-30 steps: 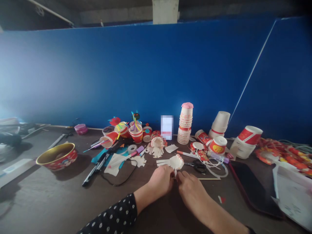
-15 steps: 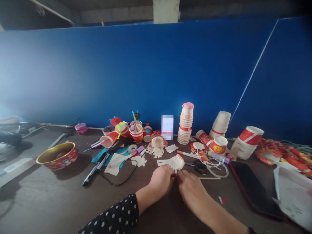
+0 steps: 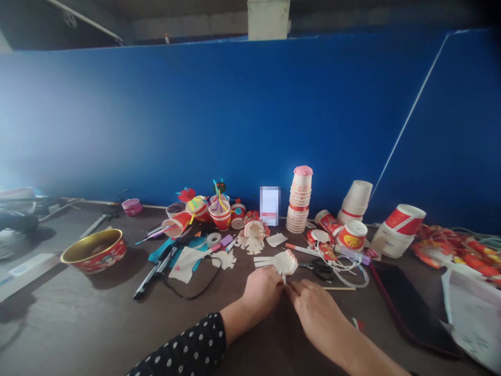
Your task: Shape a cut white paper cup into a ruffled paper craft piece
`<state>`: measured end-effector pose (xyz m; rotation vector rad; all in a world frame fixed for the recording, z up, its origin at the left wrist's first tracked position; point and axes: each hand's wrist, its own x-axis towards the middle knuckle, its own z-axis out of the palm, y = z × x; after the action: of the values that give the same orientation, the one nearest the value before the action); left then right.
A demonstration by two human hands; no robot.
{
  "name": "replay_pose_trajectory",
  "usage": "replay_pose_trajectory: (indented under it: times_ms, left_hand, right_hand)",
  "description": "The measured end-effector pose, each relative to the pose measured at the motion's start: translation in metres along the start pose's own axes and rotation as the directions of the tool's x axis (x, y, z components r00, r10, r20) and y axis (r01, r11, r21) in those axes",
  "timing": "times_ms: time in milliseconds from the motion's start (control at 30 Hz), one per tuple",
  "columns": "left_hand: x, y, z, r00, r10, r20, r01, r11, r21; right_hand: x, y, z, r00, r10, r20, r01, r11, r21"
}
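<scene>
Near the middle of the dark table (image 3: 97, 324), the cut white cup (image 3: 285, 262) lies spread out, and my hands meet at the white strip (image 3: 284, 280) running down from it. Little has changed in the last moment: my left hand (image 3: 264, 292) stays curled beside the strip, while my right hand (image 3: 313, 308) has eased slightly rightward, so my forearm (image 3: 352, 351) now covers part of the red scrap (image 3: 358, 324). I take that to mean the work on this strip is still under way. My left fingers are closed, apparently pinching the strip; my right fingers are bent close beside it, but I cannot tell whether they grip. 2 pale flaps (image 3: 264, 261) stick out leftward from the cup, beyond my knuckles. To the right, the scissors (image 3: 323, 271) and the thin stick (image 3: 340, 289) crowd my right hand, the white cord (image 3: 365, 279) loops past them, and the edge of the dark slab (image 3: 410, 308) runs toward me. Bare table shows between my forearms and between the bowl (image 3: 94, 262) and my sleeve (image 3: 188, 344), so drawing back toward myself looks freest.
</scene>
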<state>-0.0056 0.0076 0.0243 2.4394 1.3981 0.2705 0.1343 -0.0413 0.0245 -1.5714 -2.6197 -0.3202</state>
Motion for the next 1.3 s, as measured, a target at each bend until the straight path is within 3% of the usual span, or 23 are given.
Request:
replay_pose_trajectory:
  times_ms: [167,333,533,700,1300]
  left_hand:
    - [-0.001,-0.001,0.002,0.998,0.012,-0.055,-0.01,0.999,0.043]
    - [-0.002,0.001,-0.004,0.999,0.04,0.013,-0.041,0.994,0.106]
    - [-0.003,-0.002,-0.007,0.999,0.048,-0.02,-0.047,0.999,0.024]
    - [-0.004,0.001,-0.013,0.999,0.029,0.024,-0.03,0.999,0.03]
    - [-0.002,-0.002,-0.008,1.0,0.004,-0.016,-0.003,0.999,0.037]
  right_hand:
    - [-0.001,-0.005,0.007,1.0,0.019,0.019,-0.017,0.997,-0.069]
    - [0.001,-0.004,0.005,0.999,0.043,0.021,-0.043,0.999,-0.004]
    - [0.002,0.0,-0.009,0.998,0.051,0.027,-0.052,0.997,0.061]
    - [0.003,-0.001,-0.014,0.997,0.057,0.048,-0.061,0.995,0.079]
    - [0.009,-0.003,-0.005,0.997,0.065,0.042,-0.067,0.997,0.044]
